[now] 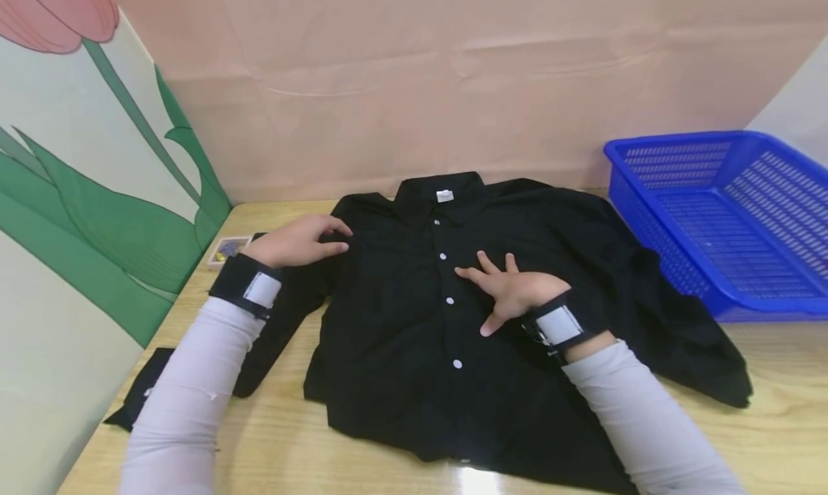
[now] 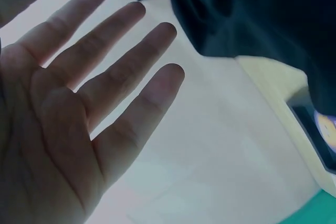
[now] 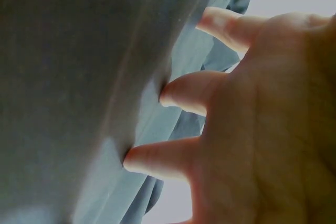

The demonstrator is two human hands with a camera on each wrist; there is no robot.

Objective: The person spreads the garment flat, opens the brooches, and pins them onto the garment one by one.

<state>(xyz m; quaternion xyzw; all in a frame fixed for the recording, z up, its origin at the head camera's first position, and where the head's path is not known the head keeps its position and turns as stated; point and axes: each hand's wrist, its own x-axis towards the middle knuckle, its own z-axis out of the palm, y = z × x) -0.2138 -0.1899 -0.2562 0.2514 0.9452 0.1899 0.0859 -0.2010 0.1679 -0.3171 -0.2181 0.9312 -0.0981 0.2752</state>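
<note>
Smoothing a black shirt (image 1: 394,315), it seems, its collar (image 1: 412,199) near the tabletop's (image 1: 272,445) far edge.
Both grips are wide and empty: right hand (image 1: 517,292) splayed on the front, left hand (image 1: 297,242) beside one shoulder (image 1: 362,211). Next likely calls for flat palms.

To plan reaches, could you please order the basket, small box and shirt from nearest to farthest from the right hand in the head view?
1. Black shirt, under right hand
2. Blue basket, right side
3. Small box, far left

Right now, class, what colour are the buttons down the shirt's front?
The buttons are white, seen best in the head view.
</note>
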